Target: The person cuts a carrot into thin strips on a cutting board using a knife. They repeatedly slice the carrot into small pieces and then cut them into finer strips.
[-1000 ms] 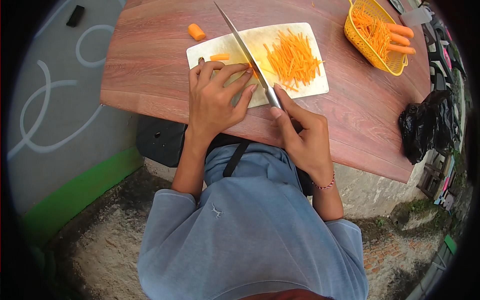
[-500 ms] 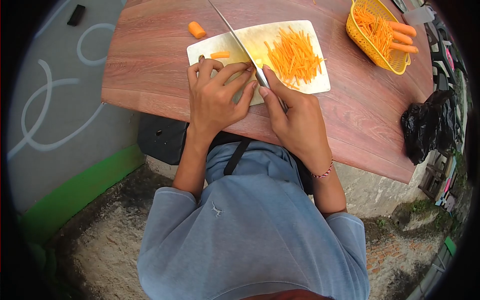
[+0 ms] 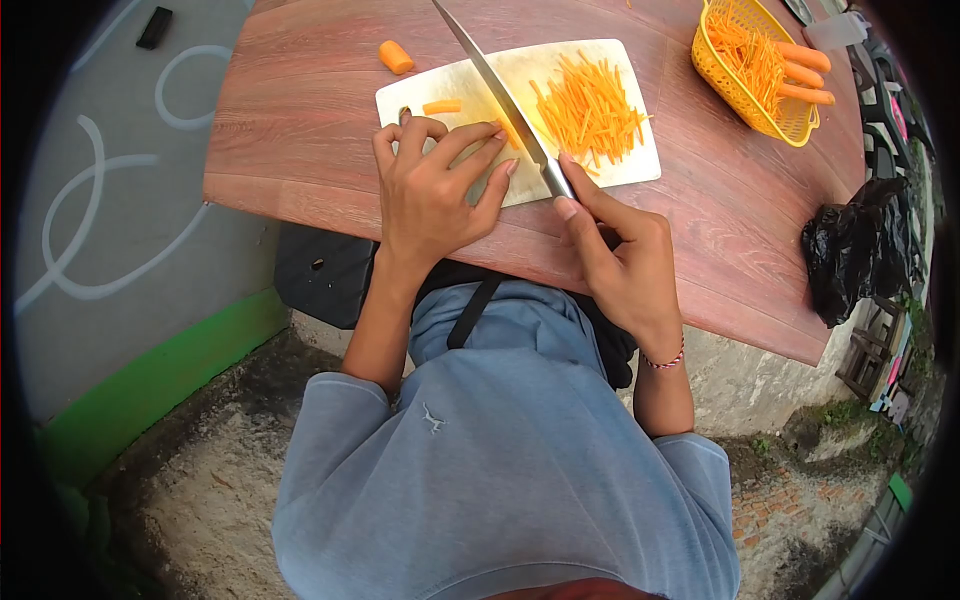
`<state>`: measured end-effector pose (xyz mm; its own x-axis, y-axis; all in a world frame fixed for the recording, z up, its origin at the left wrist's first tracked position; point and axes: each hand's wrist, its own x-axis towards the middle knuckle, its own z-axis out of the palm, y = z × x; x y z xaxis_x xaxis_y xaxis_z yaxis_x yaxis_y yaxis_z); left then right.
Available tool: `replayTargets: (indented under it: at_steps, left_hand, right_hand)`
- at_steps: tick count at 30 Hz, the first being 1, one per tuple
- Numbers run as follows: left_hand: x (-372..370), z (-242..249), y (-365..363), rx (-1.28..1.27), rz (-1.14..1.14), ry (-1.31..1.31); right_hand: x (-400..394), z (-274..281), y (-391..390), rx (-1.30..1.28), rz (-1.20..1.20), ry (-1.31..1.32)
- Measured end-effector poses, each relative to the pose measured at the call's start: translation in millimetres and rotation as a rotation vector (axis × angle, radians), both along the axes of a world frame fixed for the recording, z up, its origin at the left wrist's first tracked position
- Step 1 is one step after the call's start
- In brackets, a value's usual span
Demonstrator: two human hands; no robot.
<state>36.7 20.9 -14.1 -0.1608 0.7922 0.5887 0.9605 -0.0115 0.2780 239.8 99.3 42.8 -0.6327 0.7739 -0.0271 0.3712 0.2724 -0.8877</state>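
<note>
Since half a second ago, my right hand [image 3: 622,262] is sliding back toward me along the table edge, and the long steel kitchen knife [image 3: 500,95] is showing more of its blade again.

I am working at a reddish-brown wooden table [image 3: 300,120], with a white rectangular plastic cutting board [image 3: 470,85] lying near its front edge. My left hand [image 3: 432,195] is resting curled on the board's near left part, fingertips bent down and pressing on a carrot piece that I am mostly hiding; only a bit of orange is showing by the blade. My right hand is closing around the knife's handle, index finger reaching up beside the blade's base. The knife's long axis is running diagonally, its tip pointing away from me and to the left past the board's far edge, and the blade is lying just beside my left fingertips.

A yellow plastic lattice basket [image 3: 735,95] is sitting at the far right, holding whole carrots and shreds. A pile of orange carrot matchsticks [image 3: 590,105] is spreading over the board's right half. A short carrot stub [image 3: 396,57] is lying on the table beyond the board's left corner, and a small carrot slice [image 3: 442,106] is lying on the board.

I am making out no readable writing anywhere.
</note>
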Motion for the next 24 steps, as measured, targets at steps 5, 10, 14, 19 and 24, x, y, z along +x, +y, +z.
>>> replayTargets:
  at_steps: [5, 10, 14, 19, 24]
  left_hand:
    - [-1, 0, 0, -0.011, -0.003, 0.005]
    - [-1, 0, -1, -0.02, -0.006, -0.006]
    - [-1, 0, -1, -0.021, -0.01, -0.007]
    - [-1, 1, -1, -0.042, -0.007, 0.015]
    - [0, 4, -1, -0.054, -0.012, 0.003]
  right_hand:
    - [-3, 3, -5, -0.009, 0.024, -0.061]
    - [-3, 2, -7, 0.039, 0.02, -0.056]
    - [-5, 5, -11, 0.131, 0.052, -0.066]
    - [-18, 6, -10, 0.202, 0.082, -0.107]
    - [-38, -3, 5, 0.211, 0.092, -0.022]
